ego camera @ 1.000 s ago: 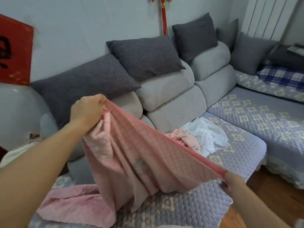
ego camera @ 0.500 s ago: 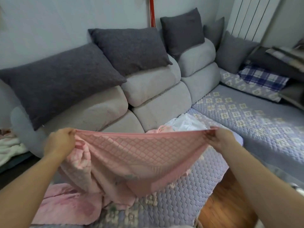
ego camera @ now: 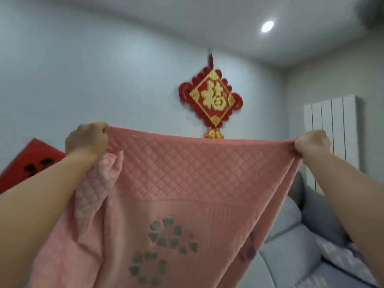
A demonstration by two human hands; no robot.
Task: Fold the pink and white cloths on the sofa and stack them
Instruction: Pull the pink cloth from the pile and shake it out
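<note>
Pale wall, red knot ornament (hanging), radiator

Sofa: grey upholstered, only partly visible at 4 to 5 o'clock, the rest hidden behind the raised cloth. Rounded back cushions stand along its rear; a pale patterned quilted cover lies on the seat, blurred.
</note>
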